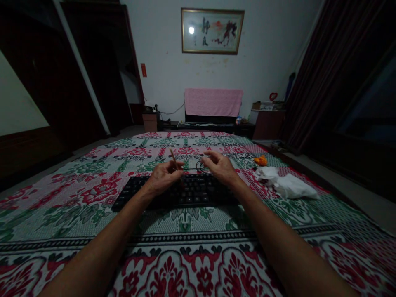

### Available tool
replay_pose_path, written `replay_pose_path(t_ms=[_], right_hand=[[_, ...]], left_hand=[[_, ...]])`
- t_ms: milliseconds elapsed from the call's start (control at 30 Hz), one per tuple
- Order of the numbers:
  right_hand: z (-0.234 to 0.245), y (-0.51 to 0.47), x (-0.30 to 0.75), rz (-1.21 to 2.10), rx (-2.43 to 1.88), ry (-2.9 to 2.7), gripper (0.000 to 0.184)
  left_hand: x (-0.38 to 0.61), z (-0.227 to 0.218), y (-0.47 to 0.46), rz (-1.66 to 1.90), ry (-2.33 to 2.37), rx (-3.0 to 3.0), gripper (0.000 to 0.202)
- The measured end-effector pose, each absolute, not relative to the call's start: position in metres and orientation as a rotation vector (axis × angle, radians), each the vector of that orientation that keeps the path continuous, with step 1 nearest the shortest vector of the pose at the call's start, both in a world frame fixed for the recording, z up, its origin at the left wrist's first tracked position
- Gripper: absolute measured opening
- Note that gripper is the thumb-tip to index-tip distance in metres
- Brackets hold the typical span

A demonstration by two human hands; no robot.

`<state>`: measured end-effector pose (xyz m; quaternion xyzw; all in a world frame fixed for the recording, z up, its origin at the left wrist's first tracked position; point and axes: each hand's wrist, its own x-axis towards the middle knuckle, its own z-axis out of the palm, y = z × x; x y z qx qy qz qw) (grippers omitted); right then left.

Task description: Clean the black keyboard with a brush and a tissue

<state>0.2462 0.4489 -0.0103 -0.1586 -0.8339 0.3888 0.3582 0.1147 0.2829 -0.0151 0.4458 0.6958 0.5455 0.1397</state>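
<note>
A black keyboard (193,200) lies on the patterned cloth in front of me, partly covered by my hands and forearms. Above its left half, my left hand (163,176) is closed around a thin light-brown stick (174,157). The stick stands tilted, its pale end up; its lower end over the keys is too dim to make out. My right hand (221,167) hovers over the keyboard's far right part, fingers bent and apart, with nothing visible in them. Beside its fingertips is a looped black cable (198,166); whether they touch it I cannot tell.
A floral cloth (93,194) covers the broad surface. To the right lie a crumpled white plastic bag (292,186) and a small orange item (260,160). Beyond the far edge, a pink cloth (213,102) hangs over a wide dark object on a low stand.
</note>
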Motion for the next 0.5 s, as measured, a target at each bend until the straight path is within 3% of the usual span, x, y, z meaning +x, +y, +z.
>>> replay_pose_path(t_ms=[100,200,500], right_hand=[[-0.018,0.490,0.266,0.459,-0.874,-2.257,0.025],[-0.031,0.520,0.284,0.211,-1.193,-2.344,0.030],[-0.057,0.532,0.291,0.263,-1.218,-2.430,0.030]], left_hand=[[0.106,-0.015,0.280,1.636,2.027,1.062,0.029],[0.100,-0.015,0.279,1.585,2.038,0.980,0.026],[0.107,-0.018,0.295,1.621,2.034,1.011,0.032]])
